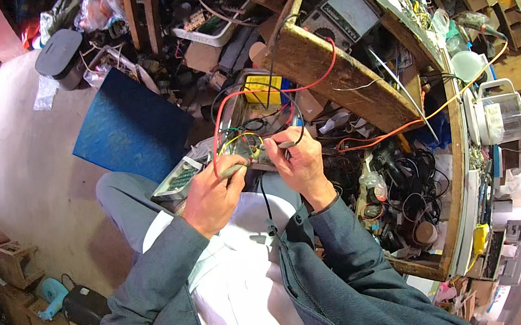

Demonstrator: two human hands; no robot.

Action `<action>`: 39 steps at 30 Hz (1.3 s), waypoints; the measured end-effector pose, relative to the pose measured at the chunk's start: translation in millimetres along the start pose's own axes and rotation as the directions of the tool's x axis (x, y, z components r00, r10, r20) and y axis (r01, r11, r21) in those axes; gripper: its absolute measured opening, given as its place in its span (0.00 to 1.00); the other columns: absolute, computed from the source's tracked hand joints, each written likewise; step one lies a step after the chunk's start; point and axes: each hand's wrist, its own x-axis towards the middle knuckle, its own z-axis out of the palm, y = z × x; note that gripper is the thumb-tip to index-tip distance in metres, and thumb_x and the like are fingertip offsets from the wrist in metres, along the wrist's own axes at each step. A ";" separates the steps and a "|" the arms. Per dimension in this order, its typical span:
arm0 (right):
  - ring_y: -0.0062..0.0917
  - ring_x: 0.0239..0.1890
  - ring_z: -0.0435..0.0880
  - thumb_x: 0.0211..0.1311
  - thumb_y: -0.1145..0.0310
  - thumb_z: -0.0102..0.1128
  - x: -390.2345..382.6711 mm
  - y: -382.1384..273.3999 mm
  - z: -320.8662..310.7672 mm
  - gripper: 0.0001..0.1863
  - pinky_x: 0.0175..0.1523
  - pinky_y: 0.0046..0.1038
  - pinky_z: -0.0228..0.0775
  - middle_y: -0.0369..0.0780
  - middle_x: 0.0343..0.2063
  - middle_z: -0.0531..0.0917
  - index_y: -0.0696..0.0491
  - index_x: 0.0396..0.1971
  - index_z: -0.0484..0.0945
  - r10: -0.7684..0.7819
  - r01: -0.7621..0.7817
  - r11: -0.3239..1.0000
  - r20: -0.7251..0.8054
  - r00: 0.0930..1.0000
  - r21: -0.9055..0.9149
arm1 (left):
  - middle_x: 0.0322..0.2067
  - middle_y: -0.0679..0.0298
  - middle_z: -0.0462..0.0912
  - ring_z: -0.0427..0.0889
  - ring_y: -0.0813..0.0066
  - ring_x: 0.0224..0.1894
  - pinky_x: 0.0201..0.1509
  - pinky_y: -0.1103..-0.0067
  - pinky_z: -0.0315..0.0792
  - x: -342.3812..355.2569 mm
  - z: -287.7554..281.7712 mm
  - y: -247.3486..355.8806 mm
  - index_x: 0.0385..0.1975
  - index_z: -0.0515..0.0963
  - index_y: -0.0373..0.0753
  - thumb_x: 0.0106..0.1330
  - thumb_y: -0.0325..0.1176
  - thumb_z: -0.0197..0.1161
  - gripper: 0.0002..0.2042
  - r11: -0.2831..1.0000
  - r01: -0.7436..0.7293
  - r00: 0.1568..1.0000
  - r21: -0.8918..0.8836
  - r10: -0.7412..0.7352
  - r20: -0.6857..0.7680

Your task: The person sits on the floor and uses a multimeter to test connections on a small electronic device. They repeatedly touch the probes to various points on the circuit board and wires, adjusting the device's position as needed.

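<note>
At 8 o'clock, near the left rim, a turquoise, curved plastic handheld device (53,297) lies just beside a black, boxy container (86,305). At 10 o'clock a dark grey, lidded plastic bin (60,58) stands on the pale floor (31,152), and closer in lies a flat, blue, rectangular panel (134,128). At 9 o'clock, just beside the person's knee, is a shallow, pale box with a green circuit board (186,177).

Slightly left of centre, toward 8 o'clock, the left hand (213,199) grips a slim, grey, pen-like probe (232,170) between thumb and fingers; a thin red lead (217,120) runs up from this hand. From the centre toward 12 o'clock sits an open, grey metal case (239,107), which holds a yellow-and-blue block (264,89) and thin yellow wires (249,135) at its near end.

At 3 o'clock from centre, the right hand (302,164) pinches a short, dark probe (286,145) close to those wires; I cannot tell whether either tip touches metal. At 1 o'clock a black, white-faced dial meter (346,14) leans behind a worn brown wooden board (344,83). Tangled black cables (407,172) lie toward 4 o'clock, and a clear plastic jug (503,111) stands at 3 o'clock.
</note>
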 end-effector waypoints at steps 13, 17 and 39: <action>0.35 0.26 0.78 0.62 0.76 0.75 0.5 0.3 0.7 0.09 0.37 0.35 0.73 0.38 0.25 0.83 0.52 0.33 0.81 0.008 -0.008 1.000 -0.019 1.000 -0.003 | 0.42 0.51 0.87 0.88 0.52 0.42 0.48 0.67 0.80 -0.7 1.9 -4.9 0.48 0.82 0.31 0.73 0.25 0.64 0.08 0.999 -0.034 0.999 -0.005 0.034 -0.016; 0.35 0.26 0.78 0.62 0.77 0.75 -0.3 -0.1 -0.9 0.08 0.37 0.35 0.72 0.38 0.26 0.83 0.53 0.33 0.81 0.040 -0.040 0.999 0.006 0.999 0.003 | 0.42 0.51 0.87 0.89 0.53 0.41 0.47 0.68 0.81 -0.4 1.3 -3.3 0.48 0.82 0.31 0.73 0.24 0.64 0.08 1.000 -0.016 1.000 -0.005 0.016 -0.007; 0.35 0.26 0.78 0.61 0.78 0.75 -1.6 0.5 1.3 0.09 0.35 0.36 0.71 0.39 0.27 0.83 0.53 0.32 0.80 0.029 -0.029 1.000 -0.008 1.000 0.004 | 0.42 0.51 0.88 0.89 0.55 0.42 0.47 0.68 0.81 -0.5 0.4 -2.0 0.48 0.82 0.33 0.72 0.26 0.66 0.08 0.999 -0.031 0.999 0.005 0.031 -0.016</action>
